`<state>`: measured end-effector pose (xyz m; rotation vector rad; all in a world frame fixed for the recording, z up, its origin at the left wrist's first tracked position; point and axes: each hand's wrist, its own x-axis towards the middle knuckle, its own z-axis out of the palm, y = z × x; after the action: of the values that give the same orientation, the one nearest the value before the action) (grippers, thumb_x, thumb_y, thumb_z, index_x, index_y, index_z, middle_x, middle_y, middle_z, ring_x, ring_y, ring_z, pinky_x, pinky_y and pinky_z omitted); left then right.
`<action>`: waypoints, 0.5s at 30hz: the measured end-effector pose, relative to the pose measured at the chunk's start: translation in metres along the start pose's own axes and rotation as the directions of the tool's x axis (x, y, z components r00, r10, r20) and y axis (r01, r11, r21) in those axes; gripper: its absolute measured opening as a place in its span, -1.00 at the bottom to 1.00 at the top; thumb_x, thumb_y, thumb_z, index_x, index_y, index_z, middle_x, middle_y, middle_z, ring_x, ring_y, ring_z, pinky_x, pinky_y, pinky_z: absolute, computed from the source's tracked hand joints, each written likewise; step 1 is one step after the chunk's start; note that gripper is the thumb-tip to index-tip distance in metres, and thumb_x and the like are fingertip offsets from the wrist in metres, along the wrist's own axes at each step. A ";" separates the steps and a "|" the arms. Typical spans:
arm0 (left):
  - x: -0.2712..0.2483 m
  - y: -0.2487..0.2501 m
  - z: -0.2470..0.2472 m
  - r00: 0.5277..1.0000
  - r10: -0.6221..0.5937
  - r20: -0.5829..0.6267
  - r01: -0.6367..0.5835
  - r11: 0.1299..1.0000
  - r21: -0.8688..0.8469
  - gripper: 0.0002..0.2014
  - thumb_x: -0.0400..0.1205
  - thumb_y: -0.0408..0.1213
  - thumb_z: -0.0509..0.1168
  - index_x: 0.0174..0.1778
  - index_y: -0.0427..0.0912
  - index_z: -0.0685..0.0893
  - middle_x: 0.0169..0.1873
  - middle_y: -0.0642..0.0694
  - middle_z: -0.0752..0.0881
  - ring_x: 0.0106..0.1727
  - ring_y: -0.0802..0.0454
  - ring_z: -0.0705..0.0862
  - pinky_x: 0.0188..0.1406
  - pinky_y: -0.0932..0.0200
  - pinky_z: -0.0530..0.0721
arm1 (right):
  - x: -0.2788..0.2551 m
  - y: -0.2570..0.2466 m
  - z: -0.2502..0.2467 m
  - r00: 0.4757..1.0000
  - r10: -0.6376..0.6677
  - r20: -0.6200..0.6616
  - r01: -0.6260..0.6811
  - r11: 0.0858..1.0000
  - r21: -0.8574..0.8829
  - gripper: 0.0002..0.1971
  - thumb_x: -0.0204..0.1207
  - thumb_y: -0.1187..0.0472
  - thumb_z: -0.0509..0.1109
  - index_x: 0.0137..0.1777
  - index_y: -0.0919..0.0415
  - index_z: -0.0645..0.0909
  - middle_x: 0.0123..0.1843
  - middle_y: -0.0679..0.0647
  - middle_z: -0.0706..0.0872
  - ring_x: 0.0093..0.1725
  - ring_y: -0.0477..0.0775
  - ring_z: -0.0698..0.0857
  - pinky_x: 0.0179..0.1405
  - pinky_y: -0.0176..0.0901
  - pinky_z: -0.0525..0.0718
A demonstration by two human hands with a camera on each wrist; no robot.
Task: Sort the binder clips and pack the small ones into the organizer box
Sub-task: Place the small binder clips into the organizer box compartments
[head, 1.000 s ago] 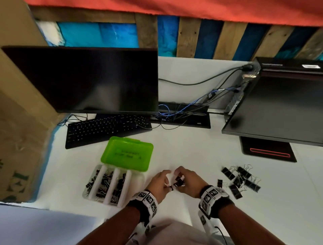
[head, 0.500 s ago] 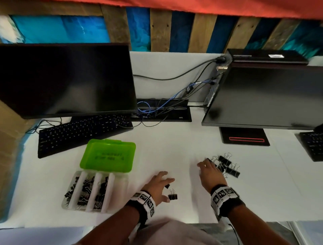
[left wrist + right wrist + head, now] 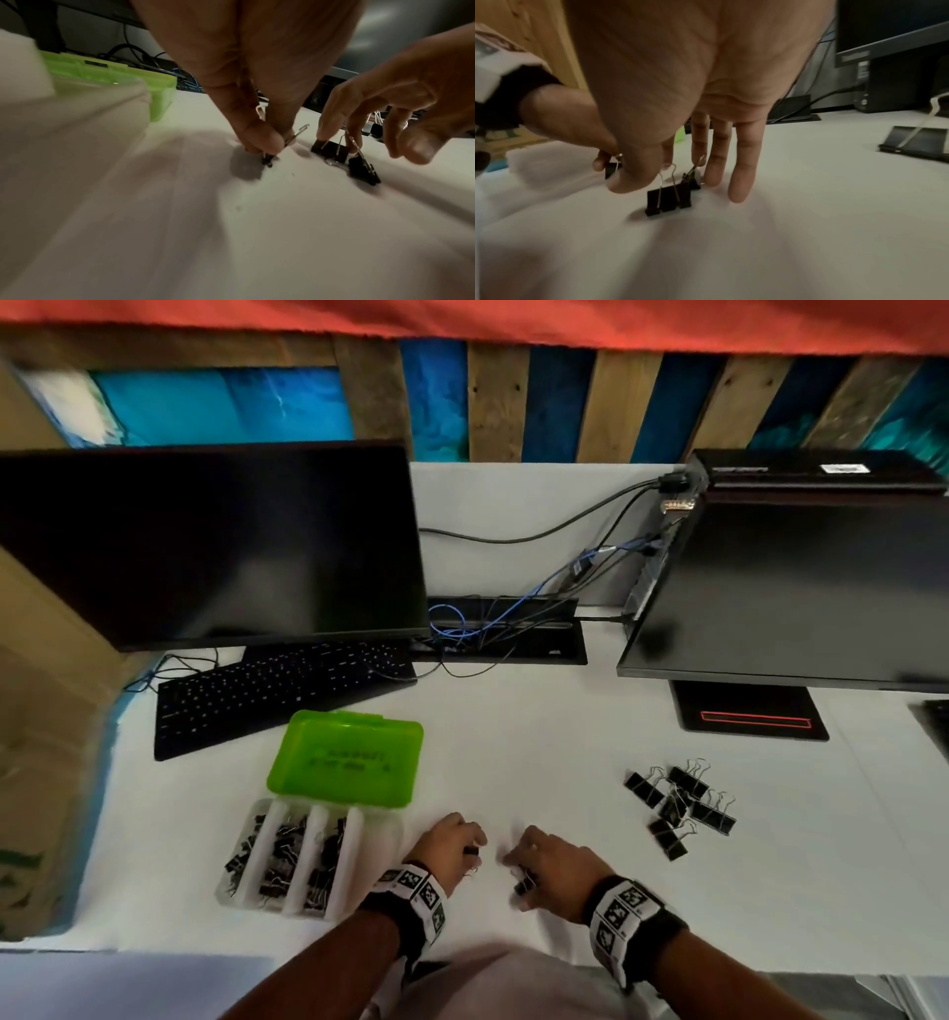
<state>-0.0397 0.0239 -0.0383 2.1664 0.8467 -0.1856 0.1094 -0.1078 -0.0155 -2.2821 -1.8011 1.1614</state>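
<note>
Head view: my left hand (image 3: 448,849) and right hand (image 3: 549,862) are low on the white table (image 3: 513,762), near its front edge. The organizer box (image 3: 308,857) sits just left of my left hand, green lid (image 3: 346,765) swung open behind it; three compartments already hold many small black clips, the rightmost looks bare. A pile of large binder clips (image 3: 678,806) lies well apart to the right. Judgement: sorting looks mostly done; a few small ones remain under my hands to pack. Left wrist view: left fingertips (image 3: 259,140) pinch a small binder clip (image 3: 268,159) by its wire handle, clip body down against the table, handles pointing up and away. Two more small clips (image 3: 331,151) lie beside it under my right hand, touching each other. Right wrist view: right fingers are straight and pointing down, tips at the table, straddling the two clips; the nearer clip (image 3: 668,200) stands with its long axis across the view and wire loops upright. This hand is not closed on anything yet.
</note>
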 end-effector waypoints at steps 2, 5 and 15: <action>-0.007 0.000 -0.005 1.000 -0.017 -0.009 0.017 1.000 -0.019 -0.82 0.53 -0.51 0.27 -0.02 -0.27 0.70 -0.14 -0.12 0.53 -0.21 -0.08 0.66 -0.21 0.21 0.65 | 0.011 -0.005 0.003 0.999 -0.036 0.019 0.037 0.998 -0.052 -0.68 0.47 0.05 0.37 0.22 0.02 0.59 0.22 0.07 0.50 0.16 0.18 0.60 0.00 -0.03 0.57; -0.017 -0.006 -0.012 0.999 -0.009 -0.051 0.008 1.000 -0.026 -0.84 0.51 -0.54 0.26 -0.17 -0.28 0.72 -0.19 -0.09 0.54 -0.26 -0.19 0.70 -0.29 0.14 0.71 | 0.022 -0.009 0.005 0.995 -0.085 0.051 0.087 0.996 -0.038 -0.83 0.46 0.12 0.37 -0.04 0.16 0.71 0.03 0.08 0.56 0.03 0.22 0.67 -0.08 -0.14 0.57; -0.068 -0.027 -0.068 0.915 -0.057 -0.399 -0.029 0.978 -0.206 -0.84 0.58 -0.46 0.27 -0.07 -0.25 0.76 -0.08 -0.14 0.68 0.02 -0.04 0.67 0.11 0.23 0.57 | 0.068 -0.050 -0.046 0.975 -0.186 -0.119 0.172 0.978 -0.119 -0.82 0.53 0.06 0.35 -0.01 0.05 0.75 0.03 0.08 0.74 0.09 0.16 0.67 -0.02 -0.14 0.49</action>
<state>-0.1176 0.0505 0.0171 2.0271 1.0596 0.3442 0.0970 -0.0150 0.0031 -2.1364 -2.0155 0.8882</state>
